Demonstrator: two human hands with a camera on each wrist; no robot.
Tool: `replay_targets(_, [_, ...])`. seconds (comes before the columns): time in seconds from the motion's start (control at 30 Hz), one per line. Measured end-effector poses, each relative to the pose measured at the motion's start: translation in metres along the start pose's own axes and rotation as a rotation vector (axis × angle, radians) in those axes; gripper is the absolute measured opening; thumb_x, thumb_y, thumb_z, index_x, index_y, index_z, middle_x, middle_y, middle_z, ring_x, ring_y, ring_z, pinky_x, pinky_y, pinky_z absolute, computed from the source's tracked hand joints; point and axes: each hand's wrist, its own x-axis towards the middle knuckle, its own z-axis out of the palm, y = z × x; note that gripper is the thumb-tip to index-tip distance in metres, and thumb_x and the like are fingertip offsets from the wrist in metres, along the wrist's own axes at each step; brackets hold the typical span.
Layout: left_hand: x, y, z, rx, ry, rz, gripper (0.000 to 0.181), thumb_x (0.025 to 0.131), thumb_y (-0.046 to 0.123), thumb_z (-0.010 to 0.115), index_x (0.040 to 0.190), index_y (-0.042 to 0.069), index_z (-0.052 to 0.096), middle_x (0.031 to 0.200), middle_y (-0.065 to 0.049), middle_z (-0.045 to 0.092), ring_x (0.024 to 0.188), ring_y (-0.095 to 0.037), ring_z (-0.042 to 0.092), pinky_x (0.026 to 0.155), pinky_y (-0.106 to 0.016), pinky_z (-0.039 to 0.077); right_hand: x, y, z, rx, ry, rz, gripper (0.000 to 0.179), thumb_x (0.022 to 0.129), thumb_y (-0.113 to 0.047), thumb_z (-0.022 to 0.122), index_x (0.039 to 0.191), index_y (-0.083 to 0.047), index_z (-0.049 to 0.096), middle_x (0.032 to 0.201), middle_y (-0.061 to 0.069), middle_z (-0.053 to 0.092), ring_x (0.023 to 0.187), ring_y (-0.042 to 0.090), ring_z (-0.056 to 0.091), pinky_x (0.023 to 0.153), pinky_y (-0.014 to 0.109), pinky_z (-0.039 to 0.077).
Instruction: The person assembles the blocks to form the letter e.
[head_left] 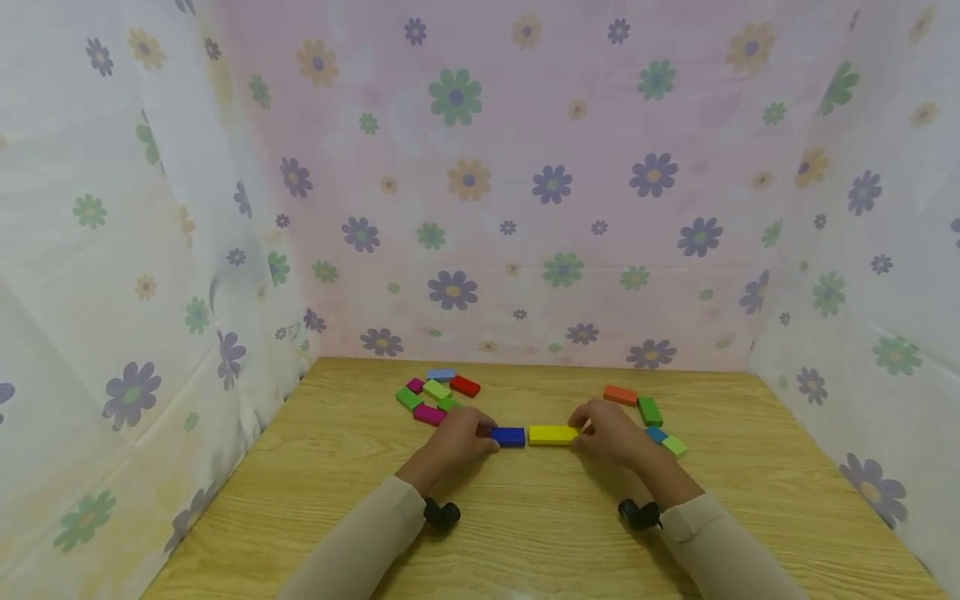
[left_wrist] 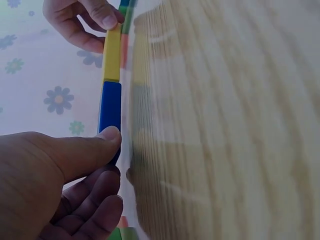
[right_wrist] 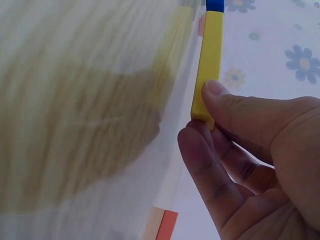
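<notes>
My left hand (head_left: 457,437) pinches the left end of a dark blue block (head_left: 510,437) between thumb and fingers. Opposite it, my right hand (head_left: 611,430) pinches the right end of a longer yellow block (head_left: 552,435). Both blocks lie in one line, end to end, at the middle of the wooden table (head_left: 525,533). A narrow gap shows between them in the head view. Seen from the left wrist, the blue block (left_wrist: 110,106) overlaps the yellow one's end. In the right wrist view the thumb lies along the yellow block's (right_wrist: 210,50) side.
Behind my left hand lies a cluster of blocks, among them a red block (head_left: 465,386), a light blue block (head_left: 441,375) and a magenta block (head_left: 429,415). Near my right hand are an orange block (head_left: 620,395), a green block (head_left: 649,411) and a lime block (head_left: 675,447). Flowered cloth (head_left: 510,208) encloses the table.
</notes>
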Motion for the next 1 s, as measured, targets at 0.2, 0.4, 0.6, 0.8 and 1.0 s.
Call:
replay_targets(0.2, [-0.008,0.005,0.002,-0.015,-0.004,-0.016,0.031,0.092,0.023,0.081,0.12,0.012,0.078,0.105,0.005,0.076,0.096,-0.009,0.067,0.088,-0.032,0.058,-0.006,0.001,0.004,-0.005,-0.003,0.011,0.028,0.087,-0.006,0.082,0.114,-0.005,0.075,0.113,0.009,0.071,0.093,0.019,0.071,0.081,0.037,0.061])
replay_targets(0.4, [-0.016,0.009,0.005,-0.03,0.006,-0.014,0.03,0.09,0.022,0.082,0.118,0.011,0.079,0.102,0.006,0.076,0.094,-0.008,0.066,0.085,-0.032,0.057,-0.012,0.002,0.006,-0.014,-0.007,0.027,0.026,0.086,-0.009,0.084,0.111,-0.008,0.076,0.11,0.005,0.072,0.094,0.017,0.071,0.08,0.036,0.061])
replay_targets(0.6, [-0.022,0.01,0.004,-0.028,0.013,-0.013,0.028,0.089,0.023,0.084,0.115,0.013,0.08,0.103,0.006,0.076,0.092,-0.007,0.065,0.081,-0.029,0.057,-0.019,0.0,0.005,-0.018,-0.019,0.014,0.024,0.087,-0.008,0.082,0.11,-0.009,0.076,0.11,0.005,0.072,0.093,0.018,0.072,0.079,0.035,0.061])
replay_targets(0.8, [-0.025,0.009,0.003,-0.026,0.007,-0.009,0.029,0.087,0.026,0.085,0.113,0.014,0.081,0.095,0.009,0.073,0.087,-0.006,0.062,0.079,-0.027,0.055,-0.024,0.0,0.005,-0.014,-0.028,0.01,0.024,0.087,-0.012,0.083,0.111,-0.011,0.076,0.11,0.003,0.073,0.093,0.017,0.071,0.079,0.036,0.061])
replay_targets(1.0, [-0.028,0.009,0.005,-0.028,0.003,-0.001,0.028,0.086,0.026,0.086,0.111,0.015,0.081,0.09,0.01,0.072,0.083,-0.004,0.062,0.075,-0.024,0.054,-0.03,0.001,0.007,-0.004,-0.041,0.017,0.024,0.087,-0.017,0.084,0.11,-0.013,0.076,0.109,0.0,0.073,0.091,0.013,0.07,0.078,0.034,0.06])
